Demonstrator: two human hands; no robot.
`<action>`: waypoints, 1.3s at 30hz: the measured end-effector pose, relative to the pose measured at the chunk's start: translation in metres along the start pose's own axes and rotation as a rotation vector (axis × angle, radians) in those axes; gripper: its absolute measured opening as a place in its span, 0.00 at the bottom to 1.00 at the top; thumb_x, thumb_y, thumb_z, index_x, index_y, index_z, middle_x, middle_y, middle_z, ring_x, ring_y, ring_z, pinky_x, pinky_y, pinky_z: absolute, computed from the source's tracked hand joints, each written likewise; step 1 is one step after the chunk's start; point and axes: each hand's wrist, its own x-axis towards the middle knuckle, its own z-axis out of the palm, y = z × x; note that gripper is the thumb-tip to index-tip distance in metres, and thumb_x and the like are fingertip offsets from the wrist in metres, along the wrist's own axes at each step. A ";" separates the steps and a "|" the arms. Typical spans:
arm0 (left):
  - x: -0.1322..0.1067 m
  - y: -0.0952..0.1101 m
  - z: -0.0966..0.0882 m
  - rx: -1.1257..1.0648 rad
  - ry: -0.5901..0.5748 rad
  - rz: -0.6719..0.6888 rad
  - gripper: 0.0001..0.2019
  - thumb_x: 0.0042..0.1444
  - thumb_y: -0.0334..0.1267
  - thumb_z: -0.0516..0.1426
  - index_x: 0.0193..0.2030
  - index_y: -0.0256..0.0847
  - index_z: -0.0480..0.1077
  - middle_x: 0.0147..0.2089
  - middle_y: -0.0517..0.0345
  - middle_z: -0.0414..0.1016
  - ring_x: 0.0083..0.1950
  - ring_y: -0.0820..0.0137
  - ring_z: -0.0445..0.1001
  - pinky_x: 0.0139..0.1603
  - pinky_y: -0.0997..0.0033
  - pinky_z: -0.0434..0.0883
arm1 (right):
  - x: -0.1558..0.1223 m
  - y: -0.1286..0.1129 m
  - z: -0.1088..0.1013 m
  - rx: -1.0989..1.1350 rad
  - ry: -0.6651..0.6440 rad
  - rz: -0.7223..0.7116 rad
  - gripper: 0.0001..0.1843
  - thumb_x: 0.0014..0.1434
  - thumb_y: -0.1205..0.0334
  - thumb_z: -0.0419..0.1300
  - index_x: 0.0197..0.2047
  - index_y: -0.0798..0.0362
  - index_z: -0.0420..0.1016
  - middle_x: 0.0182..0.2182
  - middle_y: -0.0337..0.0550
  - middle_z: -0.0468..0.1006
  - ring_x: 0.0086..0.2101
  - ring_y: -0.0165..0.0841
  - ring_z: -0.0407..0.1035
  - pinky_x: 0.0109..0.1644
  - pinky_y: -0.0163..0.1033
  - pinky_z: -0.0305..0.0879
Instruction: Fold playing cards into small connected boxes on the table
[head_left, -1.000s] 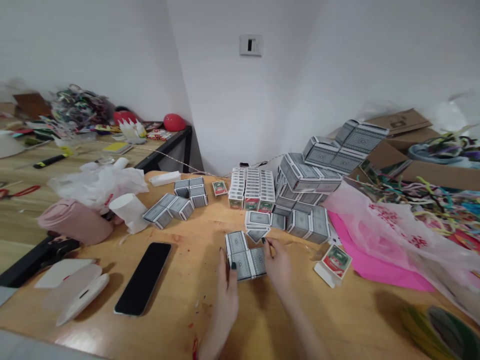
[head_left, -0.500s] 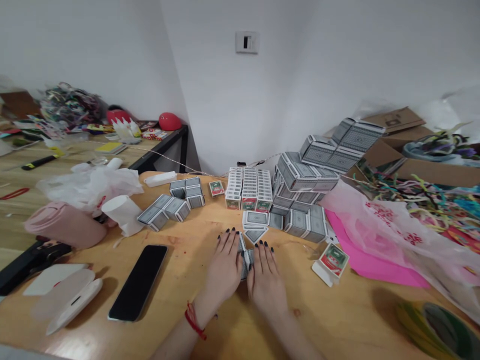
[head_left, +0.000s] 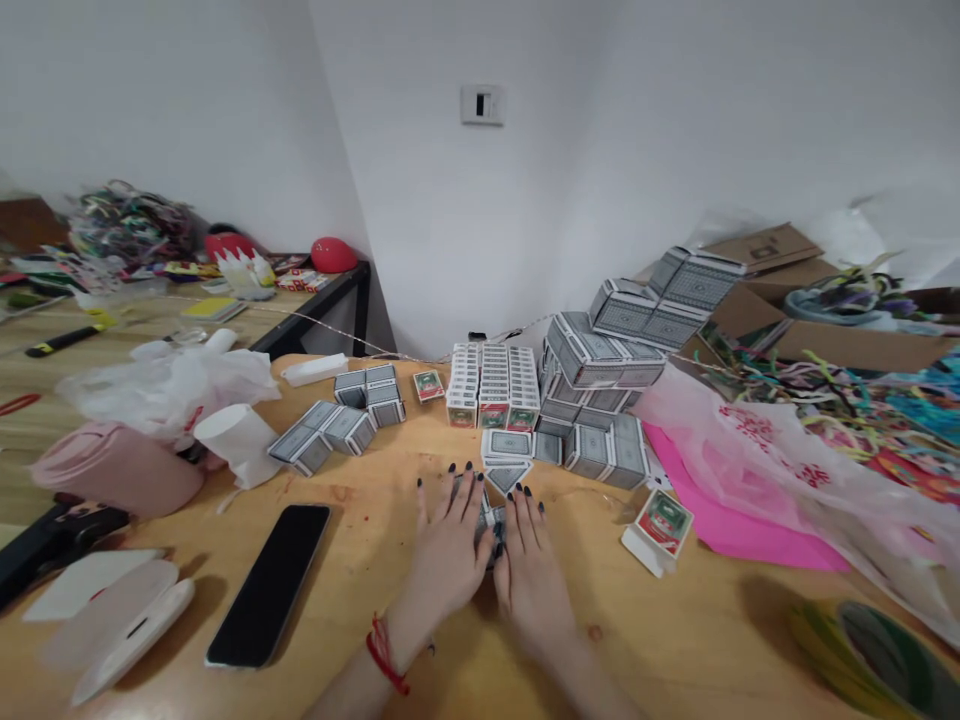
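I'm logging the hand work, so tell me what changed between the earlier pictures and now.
The left hand and right hand shifted from the sides of the patterned block to lie palm down over it, the left's side grip let go. The phone, opened card box and tall stack stayed put.

Diffuse, rather dim light is falling over the wooden tabletop (head_left: 367,580), its source lying out of frame. Soft shadow is pooling between and below the fingers (head_left: 528,525). Right of and below them, the roll of tape (head_left: 814,640) is casting a broad shadow leftward; to their left, the white case (head_left: 135,640) is shading the wood on its right. Beyond the fingers, the wall (head_left: 420,200) is grading unevenly in grey. The wide lens is stretching things toward both edges, and the tape is blurring.
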 end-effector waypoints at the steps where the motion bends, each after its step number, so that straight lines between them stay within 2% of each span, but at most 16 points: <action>1: 0.000 -0.002 -0.004 -0.010 -0.024 0.034 0.28 0.57 0.42 0.46 0.65 0.47 0.44 0.69 0.56 0.42 0.68 0.52 0.38 0.61 0.36 0.38 | -0.002 0.003 -0.003 0.074 -0.013 0.003 0.32 0.55 0.72 0.45 0.64 0.60 0.47 0.63 0.52 0.48 0.62 0.43 0.39 0.61 0.55 0.50; 2: 0.001 -0.005 -0.008 -0.032 -0.060 0.082 0.29 0.55 0.45 0.49 0.64 0.51 0.46 0.69 0.57 0.39 0.67 0.49 0.36 0.60 0.36 0.42 | -0.003 0.007 -0.006 0.166 -0.034 -0.007 0.32 0.56 0.72 0.45 0.64 0.57 0.45 0.64 0.49 0.49 0.62 0.41 0.40 0.61 0.54 0.51; 4: 0.003 -0.009 -0.016 -0.098 -0.122 0.154 0.33 0.46 0.51 0.56 0.61 0.54 0.54 0.69 0.59 0.37 0.67 0.44 0.36 0.58 0.39 0.50 | -0.008 0.016 -0.010 0.373 -0.041 0.002 0.30 0.57 0.71 0.44 0.63 0.51 0.50 0.62 0.45 0.54 0.61 0.37 0.47 0.61 0.51 0.54; 7: 0.007 -0.012 -0.029 -0.164 -0.158 0.206 0.35 0.35 0.54 0.62 0.53 0.50 0.63 0.68 0.55 0.40 0.64 0.42 0.45 0.55 0.46 0.59 | -0.012 0.028 -0.010 0.597 0.075 0.209 0.26 0.59 0.66 0.45 0.62 0.50 0.54 0.59 0.48 0.59 0.59 0.38 0.54 0.59 0.51 0.57; 9: 0.011 -0.015 -0.038 -0.162 -0.155 0.249 0.33 0.32 0.53 0.63 0.49 0.48 0.66 0.67 0.53 0.44 0.61 0.44 0.52 0.54 0.48 0.61 | -0.011 0.033 -0.009 0.691 0.153 0.321 0.24 0.59 0.64 0.46 0.60 0.51 0.56 0.57 0.49 0.63 0.57 0.39 0.57 0.57 0.51 0.59; 11: 0.019 -0.024 -0.049 -0.124 -0.141 0.285 0.31 0.32 0.51 0.63 0.47 0.46 0.67 0.65 0.52 0.50 0.60 0.46 0.53 0.54 0.49 0.60 | -0.007 0.035 -0.010 0.765 0.211 0.390 0.22 0.59 0.62 0.47 0.57 0.52 0.60 0.54 0.51 0.68 0.54 0.39 0.61 0.56 0.51 0.60; 13: 0.032 -0.043 -0.061 -0.051 -0.106 0.265 0.29 0.33 0.49 0.62 0.46 0.46 0.68 0.63 0.51 0.52 0.59 0.47 0.55 0.54 0.49 0.59 | 0.000 0.036 -0.014 0.801 0.236 0.434 0.18 0.58 0.60 0.48 0.51 0.53 0.65 0.48 0.51 0.73 0.50 0.38 0.66 0.53 0.49 0.63; 17: 0.068 -0.098 -0.077 0.051 -0.019 0.080 0.29 0.38 0.51 0.60 0.49 0.44 0.66 0.62 0.49 0.55 0.58 0.48 0.56 0.56 0.51 0.56 | 0.008 0.038 -0.020 0.785 0.218 0.471 0.13 0.56 0.59 0.50 0.40 0.54 0.72 0.40 0.48 0.77 0.42 0.38 0.71 0.49 0.47 0.65; 19: 0.081 -0.121 -0.076 0.062 -0.052 0.062 0.28 0.40 0.50 0.59 0.50 0.43 0.67 0.60 0.48 0.59 0.60 0.50 0.56 0.59 0.53 0.54 | 0.010 0.039 -0.019 0.797 0.202 0.458 0.13 0.56 0.58 0.50 0.38 0.54 0.73 0.37 0.47 0.78 0.40 0.38 0.71 0.47 0.45 0.66; 21: 0.085 -0.132 -0.070 0.052 -0.139 0.046 0.27 0.41 0.49 0.58 0.50 0.42 0.67 0.60 0.47 0.60 0.61 0.51 0.55 0.59 0.52 0.53 | 0.009 0.041 -0.015 0.810 0.175 0.442 0.13 0.55 0.58 0.51 0.37 0.54 0.73 0.35 0.47 0.78 0.38 0.38 0.72 0.44 0.44 0.67; 24: 0.078 -0.127 -0.053 0.057 -0.217 -0.042 0.35 0.43 0.51 0.57 0.59 0.46 0.58 0.65 0.46 0.53 0.63 0.42 0.48 0.56 0.37 0.49 | 0.005 0.044 -0.006 0.814 0.133 0.431 0.14 0.55 0.57 0.51 0.35 0.54 0.74 0.33 0.47 0.78 0.37 0.38 0.72 0.42 0.43 0.68; 26: 0.070 -0.112 -0.044 0.052 -0.145 -0.057 0.35 0.46 0.53 0.55 0.62 0.49 0.53 0.66 0.47 0.48 0.65 0.42 0.43 0.55 0.34 0.47 | 0.003 0.047 -0.001 0.820 0.115 0.424 0.14 0.55 0.56 0.51 0.34 0.54 0.75 0.32 0.46 0.78 0.36 0.38 0.72 0.42 0.43 0.68; 28: 0.063 -0.096 -0.039 0.044 -0.087 -0.070 0.32 0.51 0.55 0.51 0.61 0.48 0.53 0.65 0.47 0.52 0.65 0.44 0.44 0.54 0.31 0.45 | 0.002 0.049 0.003 0.826 0.106 0.412 0.14 0.55 0.55 0.52 0.33 0.54 0.75 0.32 0.46 0.78 0.36 0.38 0.72 0.42 0.43 0.68; 31: 0.059 -0.080 -0.039 0.024 -0.054 0.001 0.27 0.53 0.53 0.50 0.59 0.48 0.55 0.62 0.48 0.58 0.65 0.51 0.48 0.56 0.32 0.41 | 0.003 0.050 0.009 0.836 0.073 0.398 0.15 0.54 0.54 0.52 0.33 0.54 0.75 0.31 0.46 0.78 0.35 0.38 0.72 0.41 0.43 0.69; 35: 0.054 -0.084 -0.045 0.014 -0.053 0.084 0.19 0.53 0.48 0.52 0.51 0.47 0.62 0.58 0.49 0.64 0.62 0.58 0.55 0.60 0.41 0.43 | 0.003 0.048 0.014 0.848 0.044 0.391 0.16 0.55 0.53 0.50 0.32 0.54 0.75 0.29 0.46 0.78 0.33 0.38 0.73 0.39 0.42 0.69; 39: 0.047 -0.104 -0.044 0.061 -0.036 0.042 0.19 0.53 0.44 0.52 0.52 0.46 0.63 0.59 0.48 0.63 0.63 0.58 0.54 0.60 0.41 0.42 | 0.002 0.046 0.016 0.858 0.080 0.380 0.15 0.55 0.54 0.51 0.32 0.54 0.75 0.29 0.46 0.78 0.31 0.38 0.73 0.38 0.42 0.70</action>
